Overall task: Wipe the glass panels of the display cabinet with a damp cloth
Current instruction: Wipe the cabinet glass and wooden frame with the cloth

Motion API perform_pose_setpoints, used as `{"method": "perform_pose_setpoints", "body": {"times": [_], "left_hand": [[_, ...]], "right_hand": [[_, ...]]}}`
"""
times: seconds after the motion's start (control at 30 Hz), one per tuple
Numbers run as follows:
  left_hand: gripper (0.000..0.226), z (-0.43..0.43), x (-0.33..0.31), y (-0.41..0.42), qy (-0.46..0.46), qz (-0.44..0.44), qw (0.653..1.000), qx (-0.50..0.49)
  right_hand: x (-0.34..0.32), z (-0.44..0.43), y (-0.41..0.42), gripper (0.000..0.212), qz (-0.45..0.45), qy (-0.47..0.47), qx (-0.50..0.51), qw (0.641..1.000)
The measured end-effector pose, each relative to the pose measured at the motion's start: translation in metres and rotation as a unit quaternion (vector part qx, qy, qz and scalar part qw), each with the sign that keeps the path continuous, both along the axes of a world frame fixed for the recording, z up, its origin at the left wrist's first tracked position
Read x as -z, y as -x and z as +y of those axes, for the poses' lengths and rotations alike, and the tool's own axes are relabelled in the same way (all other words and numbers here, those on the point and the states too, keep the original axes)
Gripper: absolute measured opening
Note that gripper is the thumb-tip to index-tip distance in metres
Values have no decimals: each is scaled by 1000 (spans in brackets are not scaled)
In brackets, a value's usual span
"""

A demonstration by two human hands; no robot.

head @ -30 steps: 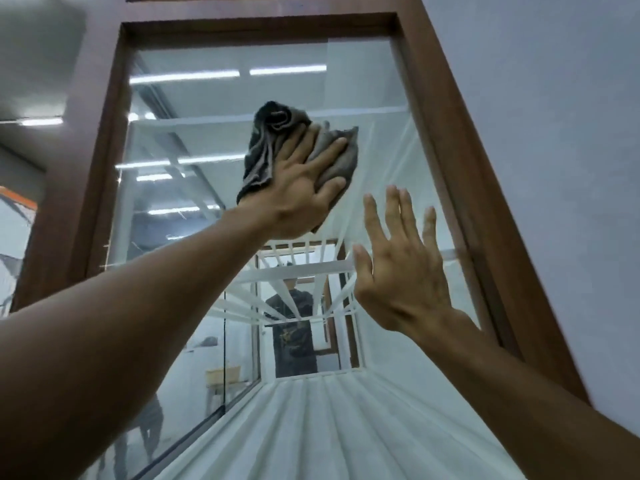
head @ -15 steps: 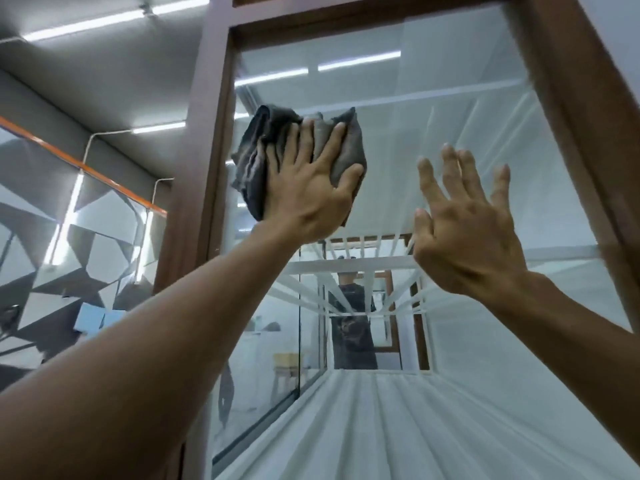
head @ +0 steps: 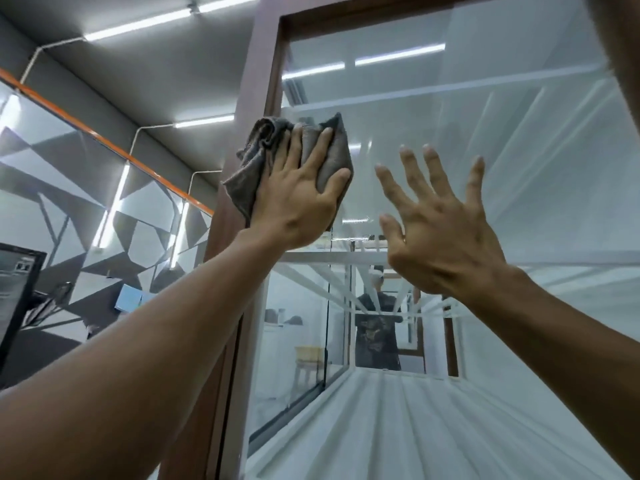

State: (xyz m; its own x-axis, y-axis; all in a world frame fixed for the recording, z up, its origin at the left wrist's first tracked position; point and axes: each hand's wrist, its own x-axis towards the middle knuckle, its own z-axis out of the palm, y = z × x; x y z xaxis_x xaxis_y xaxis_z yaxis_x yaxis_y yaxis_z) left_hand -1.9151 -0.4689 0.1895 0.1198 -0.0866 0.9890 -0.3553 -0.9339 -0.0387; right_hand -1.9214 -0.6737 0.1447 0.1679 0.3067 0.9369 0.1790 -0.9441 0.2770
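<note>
Soft, crumpled grey cloth (head: 273, 161) against smooth, glossy glass panel (head: 485, 140); matt brown wood-look frame (head: 258, 81).

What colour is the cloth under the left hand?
Dark grey cloth, plain, seen in the head view.

No text, label, brand, number or sign is showing clearly enough to be read. The dark screen (head: 15, 292) at the far left edge is carrying pale marks that could be writing, but they are blurring into smudges. The dark shirt (head: 375, 336) reflecting in the glass panel (head: 485, 133) is bearing a faint printed design, and no letters are coming through in it. The pale blue sheet (head: 129, 298) on the patterned left wall is showing no writing that can be made out.
</note>
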Motion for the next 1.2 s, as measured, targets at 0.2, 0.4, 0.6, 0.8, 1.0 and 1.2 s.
{"method": "perform_pose_setpoints", "body": {"times": [0.2, 0.4, 0.6, 0.8, 1.0, 1.2], "left_hand": [[72, 0, 41, 2, -2, 5, 1000, 12], [74, -21, 39, 3, 20, 19, 999, -24], [72, -86, 26, 1, -46, 12, 997, -54], [69, -163, 12, 3, -121, -1, 992, -45], [66, -221, -1, 9, -180, -4, 983, -27], [65, -269, -1, 13, -243, 1, 970, -9]], "right_hand": [[7, 1, -2, 72, -6, -15, -4, 1000], [28, -11, -1, 73, -4, -29, -28, 999], [51, -60, -1, 72, -19, -96, -24, 995], [68, -96, -2, 78, -48, -132, -17, 990], [82, -120, -4, 81, -76, -201, -15, 977], [114, -142, 3, 80, -63, -214, -27, 975]]}}
